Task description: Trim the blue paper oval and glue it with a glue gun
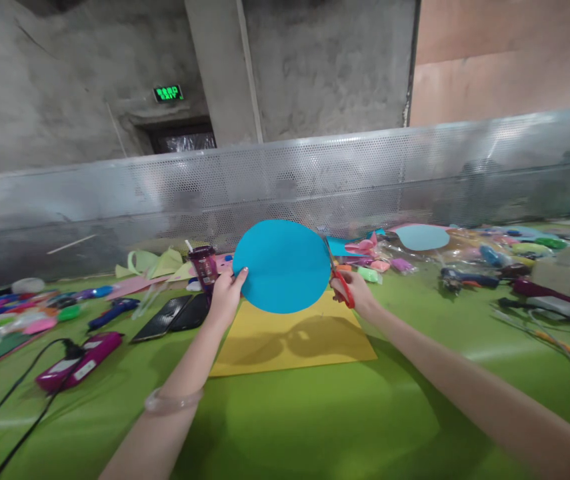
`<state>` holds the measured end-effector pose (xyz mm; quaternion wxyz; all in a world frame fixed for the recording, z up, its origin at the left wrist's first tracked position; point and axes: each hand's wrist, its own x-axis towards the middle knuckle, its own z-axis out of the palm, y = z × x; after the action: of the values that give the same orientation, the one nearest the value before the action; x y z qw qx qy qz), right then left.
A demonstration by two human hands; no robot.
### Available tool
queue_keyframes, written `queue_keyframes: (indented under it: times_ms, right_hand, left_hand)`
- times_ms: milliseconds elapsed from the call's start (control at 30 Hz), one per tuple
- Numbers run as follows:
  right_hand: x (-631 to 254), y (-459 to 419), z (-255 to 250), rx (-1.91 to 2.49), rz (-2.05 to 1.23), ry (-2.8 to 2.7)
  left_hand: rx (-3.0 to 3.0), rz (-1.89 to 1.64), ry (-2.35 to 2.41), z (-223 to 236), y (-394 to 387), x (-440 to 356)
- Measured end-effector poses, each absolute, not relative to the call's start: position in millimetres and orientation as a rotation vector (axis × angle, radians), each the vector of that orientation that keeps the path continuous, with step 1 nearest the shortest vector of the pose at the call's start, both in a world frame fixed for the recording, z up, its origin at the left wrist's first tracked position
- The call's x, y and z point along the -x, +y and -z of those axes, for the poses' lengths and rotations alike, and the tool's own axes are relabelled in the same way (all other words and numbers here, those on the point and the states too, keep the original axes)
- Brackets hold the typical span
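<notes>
A round sheet of blue paper (282, 267) is held up in front of me. My left hand (229, 288) pinches its left edge, thumb on the near face. Red-handled scissors (343, 288) are gripped in my right hand (357, 293). Their blades point upward along the paper's right edge; whether they touch it I cannot tell. Beneath lies a sheet of yellow paper (295, 343) flat on the green table (289, 420), with shadows of the hands and the blue paper across it.
A dark cup with a straw (203, 267) and a black phone (165, 319) sit at left, near a magenta power strip (82, 360) with a black cable. Clay packets (402, 265), a pale blue paper oval (423, 237) and a glue gun (469, 277) lie right. A perforated metal panel (285, 177) stands behind.
</notes>
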<state>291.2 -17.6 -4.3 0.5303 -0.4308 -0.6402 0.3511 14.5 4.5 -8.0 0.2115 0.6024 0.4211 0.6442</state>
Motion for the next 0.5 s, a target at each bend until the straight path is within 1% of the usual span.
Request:
queue_keyframes:
  times_ms: [100,500]
  right_hand:
    - [-291.5,-17.6,4.1,1.032,-0.833,-1.53]
    - [-289.4,-20.0,2.7,1.067,-0.786,-1.523]
  left_hand:
    - [-1.655,-1.746,1.146,9.1,6.3,-13.4]
    - [-1.649,-1.752,1.168,9.3,7.5,-13.1]
